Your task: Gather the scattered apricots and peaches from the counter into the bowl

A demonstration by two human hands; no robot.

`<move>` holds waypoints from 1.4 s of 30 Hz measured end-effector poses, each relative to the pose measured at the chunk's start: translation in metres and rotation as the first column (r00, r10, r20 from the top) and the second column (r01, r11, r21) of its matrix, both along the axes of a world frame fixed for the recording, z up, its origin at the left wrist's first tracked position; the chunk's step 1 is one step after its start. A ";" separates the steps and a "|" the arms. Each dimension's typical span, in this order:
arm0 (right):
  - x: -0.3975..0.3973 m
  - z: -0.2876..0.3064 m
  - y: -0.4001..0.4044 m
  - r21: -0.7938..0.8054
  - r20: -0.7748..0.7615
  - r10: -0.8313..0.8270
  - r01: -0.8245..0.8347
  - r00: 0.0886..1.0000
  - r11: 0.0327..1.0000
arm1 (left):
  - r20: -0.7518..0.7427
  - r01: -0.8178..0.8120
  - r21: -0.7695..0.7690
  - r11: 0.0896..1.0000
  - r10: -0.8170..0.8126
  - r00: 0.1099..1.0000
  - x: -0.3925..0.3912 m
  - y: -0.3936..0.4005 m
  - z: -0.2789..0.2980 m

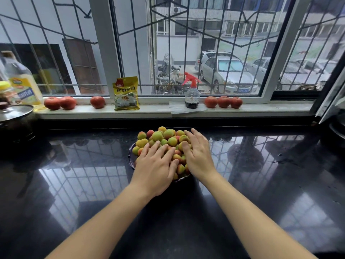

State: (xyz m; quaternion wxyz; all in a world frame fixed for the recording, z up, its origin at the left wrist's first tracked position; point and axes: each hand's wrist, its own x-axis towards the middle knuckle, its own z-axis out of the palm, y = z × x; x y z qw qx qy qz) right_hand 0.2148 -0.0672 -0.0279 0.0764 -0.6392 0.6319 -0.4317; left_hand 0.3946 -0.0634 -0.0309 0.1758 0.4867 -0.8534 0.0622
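Resting flat on the heap, the left hand (155, 166) and right hand (197, 155) lie with fingers spread, gripping nothing, on the apricots and peaches (165, 138) piled high in the dark bowl (132, 159) on the black counter (74, 184). No loose fruit shows on the counter. The mound rises above the rim, so a careless press or lift could probably roll fruit off

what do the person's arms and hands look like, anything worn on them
Both forearms are bare as far as the picture shows, with no sleeves in view. The left hand and right hand wear no gloves, and no rings, watch or bracelet can be seen. The fingernails look short and unpainted.
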 end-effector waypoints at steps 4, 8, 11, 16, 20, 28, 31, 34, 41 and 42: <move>-0.003 -0.004 0.005 0.017 0.102 -0.055 0.054 0.993 0.998 | -0.065 0.028 -0.039 0.999 -0.030 0.997 0.009 0.003 -0.001; -0.009 -0.012 0.019 0.035 0.294 -0.019 0.009 0.956 0.999 | -0.220 0.029 -0.056 0.998 -0.041 0.975 0.018 0.005 -0.006; -0.010 -0.016 0.026 0.030 0.352 0.021 -0.033 0.936 0.999 | -0.284 0.022 -0.042 0.999 -0.033 0.958 0.023 0.004 -0.014; -0.018 -0.032 0.039 0.109 0.201 0.011 -0.033 0.980 0.993 | -0.374 -0.008 0.012 1.000 0.012 0.927 0.029 0.007 -0.024; -0.018 -0.040 0.042 0.007 0.105 -0.040 0.040 0.994 0.999 | -0.383 -0.021 0.022 1.000 0.028 0.923 0.028 0.009 -0.025; -0.005 -0.001 0.026 -0.189 -0.045 -0.058 0.048 0.997 0.981 | -0.350 -0.016 0.078 0.997 0.042 0.936 0.028 0.009 -0.023; 0.021 0.027 0.006 -0.075 -0.247 0.092 -0.113 0.965 0.991 | -0.346 -0.021 0.073 0.997 0.045 0.937 0.028 0.009 -0.022; 0.034 0.033 -0.004 0.066 -0.402 0.145 -0.130 0.904 0.989 | -0.336 -0.006 0.100 0.995 0.039 0.941 0.030 0.010 -0.018; 0.023 0.031 -0.006 0.083 -0.216 0.165 -0.150 0.962 0.985 | -0.433 0.043 0.189 0.981 0.044 0.900 0.030 0.010 -0.006; 0.019 0.031 -0.007 0.037 -0.135 0.134 -0.130 0.982 0.991 | -0.502 0.045 0.196 0.979 0.061 0.863 0.031 0.010 -0.003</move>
